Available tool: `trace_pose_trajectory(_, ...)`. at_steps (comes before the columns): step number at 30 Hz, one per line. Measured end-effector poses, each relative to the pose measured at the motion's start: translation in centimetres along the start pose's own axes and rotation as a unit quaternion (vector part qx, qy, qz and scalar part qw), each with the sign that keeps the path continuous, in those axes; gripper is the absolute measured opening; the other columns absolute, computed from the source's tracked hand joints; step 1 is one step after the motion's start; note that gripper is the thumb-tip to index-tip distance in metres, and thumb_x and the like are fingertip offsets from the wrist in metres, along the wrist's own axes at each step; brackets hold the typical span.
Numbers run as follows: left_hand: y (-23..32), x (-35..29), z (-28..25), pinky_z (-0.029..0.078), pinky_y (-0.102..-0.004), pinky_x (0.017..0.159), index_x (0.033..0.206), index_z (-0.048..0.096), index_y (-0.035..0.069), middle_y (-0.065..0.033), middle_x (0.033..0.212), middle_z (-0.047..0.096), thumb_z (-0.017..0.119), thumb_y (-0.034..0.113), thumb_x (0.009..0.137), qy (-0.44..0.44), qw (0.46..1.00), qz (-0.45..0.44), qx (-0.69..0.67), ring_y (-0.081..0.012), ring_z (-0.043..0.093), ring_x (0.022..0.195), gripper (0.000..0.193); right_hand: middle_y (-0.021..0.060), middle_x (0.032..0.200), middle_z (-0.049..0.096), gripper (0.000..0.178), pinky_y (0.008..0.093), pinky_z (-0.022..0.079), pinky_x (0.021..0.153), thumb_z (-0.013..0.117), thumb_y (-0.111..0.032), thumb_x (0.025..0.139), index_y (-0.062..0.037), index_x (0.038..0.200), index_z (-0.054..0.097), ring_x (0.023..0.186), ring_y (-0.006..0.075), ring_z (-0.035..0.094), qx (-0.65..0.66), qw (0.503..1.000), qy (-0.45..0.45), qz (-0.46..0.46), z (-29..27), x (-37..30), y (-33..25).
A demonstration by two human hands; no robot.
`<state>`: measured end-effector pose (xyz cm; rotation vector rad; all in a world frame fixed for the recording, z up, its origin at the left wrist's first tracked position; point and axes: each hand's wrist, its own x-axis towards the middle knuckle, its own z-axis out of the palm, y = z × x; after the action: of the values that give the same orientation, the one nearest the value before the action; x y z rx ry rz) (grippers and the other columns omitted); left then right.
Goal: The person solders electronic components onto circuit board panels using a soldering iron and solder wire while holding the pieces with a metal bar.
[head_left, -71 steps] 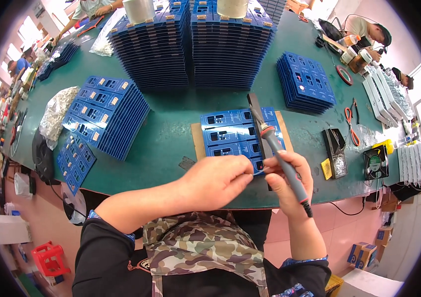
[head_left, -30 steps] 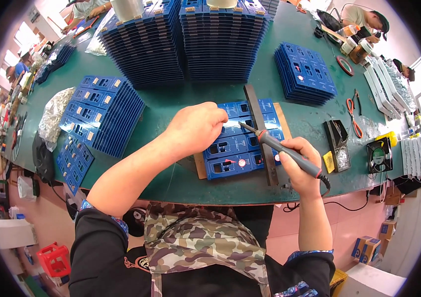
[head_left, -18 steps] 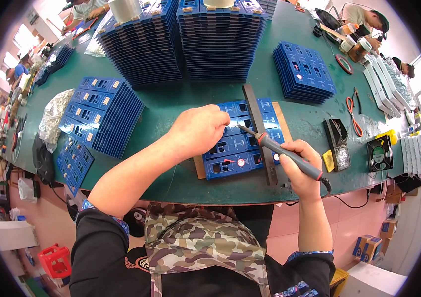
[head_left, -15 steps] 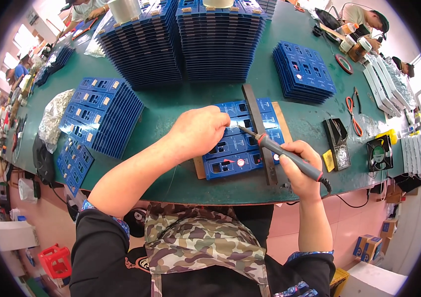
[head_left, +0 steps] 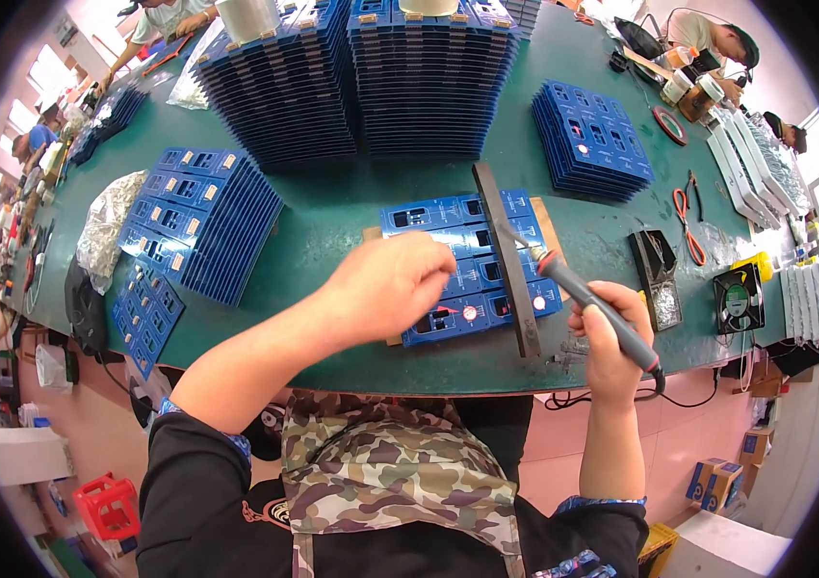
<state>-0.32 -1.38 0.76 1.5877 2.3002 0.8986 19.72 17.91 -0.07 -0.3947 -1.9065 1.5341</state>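
Observation:
A blue circuit board panel (head_left: 419, 329) lies in front of me on a brown backing board (head_left: 551, 226). A dark straight bar (head_left: 507, 260) rests across the panel's right part. My left hand (head_left: 392, 281) hovers over the panel's left half with thumb and fingers pinched together; whatever they hold is hidden. In my right hand (head_left: 613, 332) is a soldering iron (head_left: 594, 306), gripped by its grey handle. Its tip points up and left and overlaps the bar in view; whether they touch I cannot tell.
Tall stacks of blue panels (head_left: 424, 91) stand at the back, with lower stacks at left (head_left: 193, 222) and right (head_left: 592, 140). On the right are a black box (head_left: 655, 275), red-handled pliers (head_left: 684, 217) and a small fan (head_left: 739, 297). Other people sit around the table.
My right hand has drawn the soldering iron back to the right, its tip leaving the panel's middle. My left hand has come slightly nearer to me. The yellow sponge is now hidden behind my right hand.

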Motion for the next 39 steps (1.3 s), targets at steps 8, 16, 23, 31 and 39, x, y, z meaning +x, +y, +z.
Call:
trace_pose_trajectory(8,5.6,-3.2,2.6,0.051,-0.0378,0.069,0.096,0.062,0.003,-0.0116,0.087,0.062,0.064,0.005,0.088,0.024,0.973,0.063,-0.219,-0.0297,0.062,0.08,0.008,0.0054,0.095,0.065,0.038,0.0244,0.049,0.074,0.072,0.003,0.086,-0.0042,0.12,0.057,0.083,0.0105,0.06,0.072,0.993,-0.084,-0.03,2.4,-3.1,0.0)
trace_pose_trajectory(16,4.7,-4.6,2.1,0.05,-0.0371,0.067,0.093,0.064,0.003,-0.0113,0.085,0.062,0.065,0.003,0.086,0.043,0.978,0.074,-0.19,-0.0287,0.061,0.076,0.007,0.0026,0.09,0.061,0.035,0.0227,0.047,0.071,0.071,0.002,0.087,-0.004,0.119,0.058,0.079,0.0084,0.056,0.037,0.998,-0.048,-0.022,1.5,-3.6,0.1)
trace_pose_trajectory(23,0.9,-2.5,-1.4,0.046,-0.0316,0.062,0.091,0.065,0.001,-0.0086,0.08,0.061,0.064,0.006,0.088,0.078,0.991,-0.04,-0.098,-0.0198,0.058,0.069,0.007,0.0052,0.089,0.061,0.03,0.025,0.045,0.069,0.069,-0.015,0.088,0.0025,0.111,0.063,0.077,0.0093,0.054,0.014,0.998,-0.062,-0.026,-1.3,-1.8,-0.2)
trace_pose_trajectory(31,-1.0,-0.7,0.1,0.05,-0.0378,0.072,0.09,0.066,0.001,-0.011,0.085,0.064,0.062,0.01,0.088,0.07,0.997,-0.009,-0.01,-0.0293,0.063,0.081,0.01,0.0038,0.081,0.063,0.019,0.0235,0.045,0.065,0.068,-0.003,0.082,0.0026,0.099,0.063,0.071,0.0072,0.054,-0.023,0.999,-0.04,0.024,-0.6,-1.5,1.4)
trace_pose_trajectory(39,-1.2,0.1,0.3,0.051,-0.0395,0.076,0.091,0.066,0.002,-0.0119,0.088,0.065,0.061,0.012,0.087,0.028,0.999,-0.024,0.014,-0.0309,0.063,0.086,0.011,0.0054,0.081,0.065,0.018,0.0242,0.046,0.065,0.068,-0.003,0.081,0.0033,0.098,0.064,0.07,0.0083,0.057,-0.02,0.998,-0.061,0.01,-0.5,-1.2,1.6)
